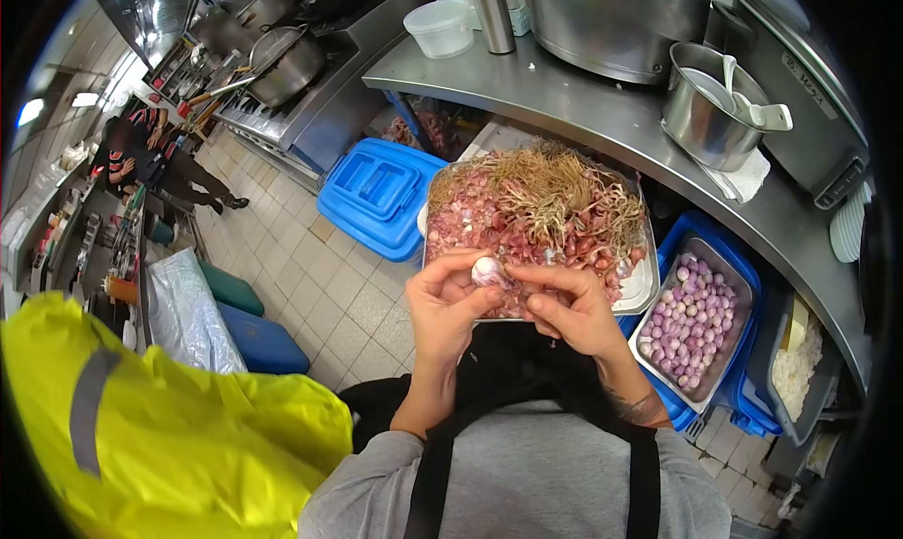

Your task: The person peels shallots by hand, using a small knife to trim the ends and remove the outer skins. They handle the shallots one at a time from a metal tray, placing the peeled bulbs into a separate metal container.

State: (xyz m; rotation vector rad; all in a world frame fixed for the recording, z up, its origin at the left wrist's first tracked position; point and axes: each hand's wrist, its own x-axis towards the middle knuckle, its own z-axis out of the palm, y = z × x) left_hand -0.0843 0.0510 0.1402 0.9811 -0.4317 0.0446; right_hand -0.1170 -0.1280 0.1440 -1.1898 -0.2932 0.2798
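A pale shallot (488,272) with purple patches is pinched between the thumb and fingers of my left hand (446,304). My right hand (576,306) closes its thumb and forefinger on the right end of the same shallot, where darker skin shows. Both hands are over the near edge of a tray (643,293) heaped with loose reddish skins (461,205) and unpeeled shallots with dry, stringy roots and stalks (555,196). To the right, a metal pan (647,340) holds many peeled purple-white shallots (694,318).
A blue lid (376,196) lies left of the tray. Behind runs a steel counter (583,97) with a large pot (616,22) and a smaller pot (712,106) of utensils. Yellow fabric (188,426) fills the lower left. Another person (174,158) stands far left.
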